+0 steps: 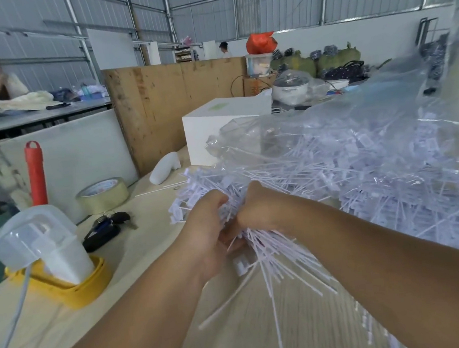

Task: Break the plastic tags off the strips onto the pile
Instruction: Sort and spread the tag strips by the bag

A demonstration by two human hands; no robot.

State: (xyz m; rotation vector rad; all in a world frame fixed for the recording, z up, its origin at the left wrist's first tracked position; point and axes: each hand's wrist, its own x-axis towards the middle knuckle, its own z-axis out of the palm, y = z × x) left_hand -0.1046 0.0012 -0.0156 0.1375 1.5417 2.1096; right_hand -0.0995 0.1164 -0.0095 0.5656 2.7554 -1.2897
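Both the left hand (205, 227) and the right hand (257, 207) are gripping one bundle of strips (271, 257) just beside the pile (378, 175) (under clear plastic), so twisting in opposite directions should be snapping tags (186, 204) off cleanly.

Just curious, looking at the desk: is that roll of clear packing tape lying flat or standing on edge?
Lying flat. The roll of clear packing tape rests on the wooden table, its round hole facing up.

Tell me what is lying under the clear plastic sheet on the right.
Under the clear plastic sheet lies a heap of white plastic tags with thin strips, visible through the film. What lies below the heap is covered.
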